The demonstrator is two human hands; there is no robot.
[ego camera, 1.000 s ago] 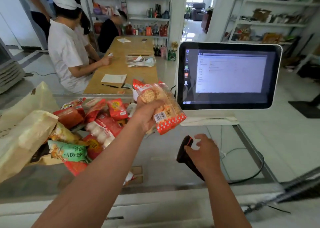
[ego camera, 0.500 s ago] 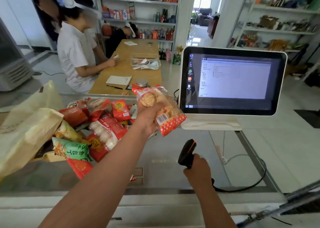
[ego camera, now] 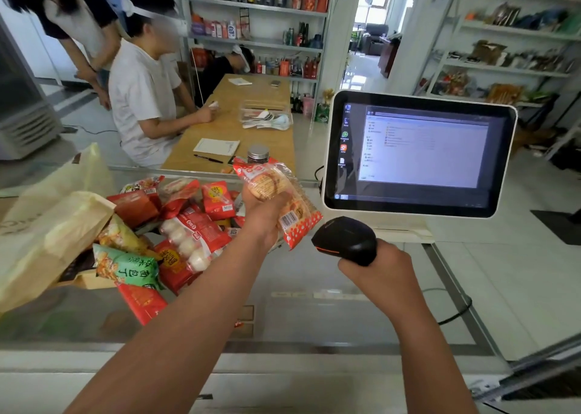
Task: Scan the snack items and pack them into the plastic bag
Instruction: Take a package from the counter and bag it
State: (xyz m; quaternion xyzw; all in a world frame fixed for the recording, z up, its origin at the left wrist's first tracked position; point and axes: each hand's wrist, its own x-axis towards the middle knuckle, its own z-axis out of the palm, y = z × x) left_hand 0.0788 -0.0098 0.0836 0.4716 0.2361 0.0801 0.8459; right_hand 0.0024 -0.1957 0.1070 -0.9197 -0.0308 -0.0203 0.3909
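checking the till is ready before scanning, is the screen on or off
On. The screen is lit and shows a desktop, with icons down its left edge and an open window across the middle.

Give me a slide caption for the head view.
Left hand holds a biscuit packet while the right hand points a handheld scanner at it, beside piled snacks on the counter.

Glass-topped bench (ego camera: 314, 322) carries a snack pile (ego camera: 188, 234) at left, touching a pale plastic bag (ego camera: 47, 234) at far left, a monitor (ego camera: 418, 152) at back right, and a black cable (ego camera: 456, 313) at right.
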